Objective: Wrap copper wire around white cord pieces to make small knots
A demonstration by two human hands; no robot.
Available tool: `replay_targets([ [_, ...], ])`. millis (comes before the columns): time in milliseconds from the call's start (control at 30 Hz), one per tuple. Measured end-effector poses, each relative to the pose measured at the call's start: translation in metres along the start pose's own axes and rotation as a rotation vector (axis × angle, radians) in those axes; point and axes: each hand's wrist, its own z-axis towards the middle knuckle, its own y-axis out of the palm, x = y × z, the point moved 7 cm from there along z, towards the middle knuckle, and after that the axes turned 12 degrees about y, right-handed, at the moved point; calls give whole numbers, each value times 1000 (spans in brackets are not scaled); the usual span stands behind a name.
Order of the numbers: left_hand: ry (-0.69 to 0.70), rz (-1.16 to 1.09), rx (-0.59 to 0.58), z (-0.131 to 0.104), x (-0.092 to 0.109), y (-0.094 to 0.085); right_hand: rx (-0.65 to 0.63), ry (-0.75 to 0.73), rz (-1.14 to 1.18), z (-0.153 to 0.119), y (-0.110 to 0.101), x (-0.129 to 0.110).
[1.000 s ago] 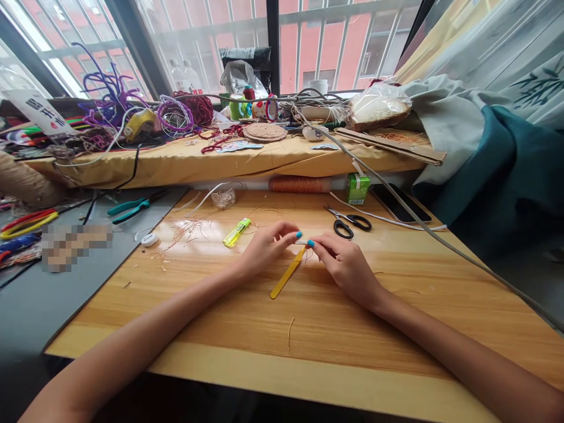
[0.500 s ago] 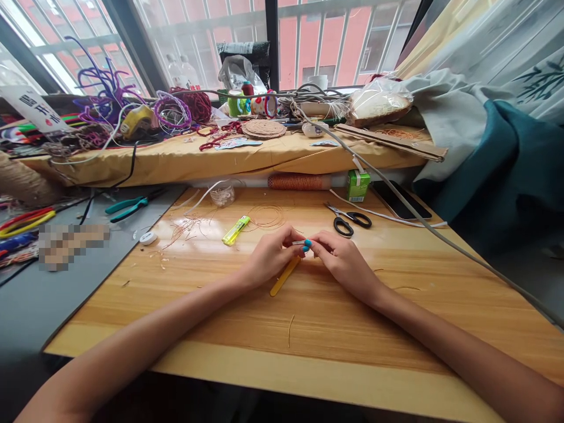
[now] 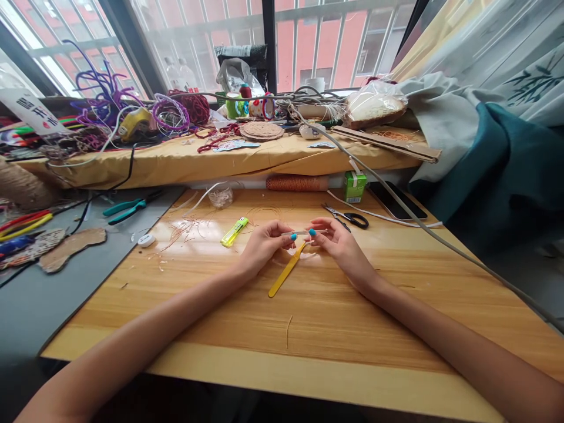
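Note:
Between my hands stretches a thin, pale, narrow piece [image 3: 301,232], too small for me to name. My left hand [image 3: 267,242] pinches its left end between thumb and fingers. At its right end, my right hand [image 3: 337,242] pinches it with thumb and forefinger. Just below my fingers lies a yellow flat-handled tool [image 3: 284,277] with a slim tip, slanting on the wooden table [image 3: 220,329]. A yellow-green lighter [image 3: 234,231] is left of my left hand. Black-handled scissors [image 3: 356,220] sit beyond my right hand, which partly covers them.
Teal-handled pliers [image 3: 126,210] and a brown flat cutout [image 3: 73,249] lie on the grey surface at left. A small clear tub [image 3: 221,197], an orange thread spool [image 3: 299,183], a green box [image 3: 355,186] and a phone [image 3: 399,201] line the back. A grey cable [image 3: 423,220] crosses the right side.
My hands have moved slightly apart, and more of the pale piece shows between them. The yellow tool's upper end is uncovered. My right hand now covers part of the scissors. The view has shifted slightly.

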Motion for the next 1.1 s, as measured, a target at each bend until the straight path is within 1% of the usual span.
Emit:
replay_targets([
  [67,-2,1,0,0,0,0,23,64,85,2,-3,4],
  [167,23,19,6,0,2,0,159,106,197,2,-14,7],
  [233,50,48,18,0,4,-1,218,130,202,0,-19,8],
  [333,99,120,44,-1,7,-2,214,171,161,0,-20,8],
  [433,152,190,50,-3,9,-2,194,208,169,-1,-19,8],
  [500,168,189,44,-3,11,-2,186,224,180,0,-18,9],
  [567,162,138,36,-3,11,-1,191,203,175,3,-20,9],
  [633,140,74,21,-2,11,0,202,138,159,6,-23,7],
  [700,109,27,12,-1,10,0,160,69,117,10,-23,5],
  [833,71,-44,22,2,6,-3,-72,22,-21,14,-11,2],
  [933,57,-105,35,4,1,-6,-207,49,-36,12,-4,1],
  [1033,38,-154,49,5,-2,-7,-252,112,36,10,-3,-1],
  [1100,30,-177,29,5,-2,-4,-271,153,94,10,-4,-1],
])
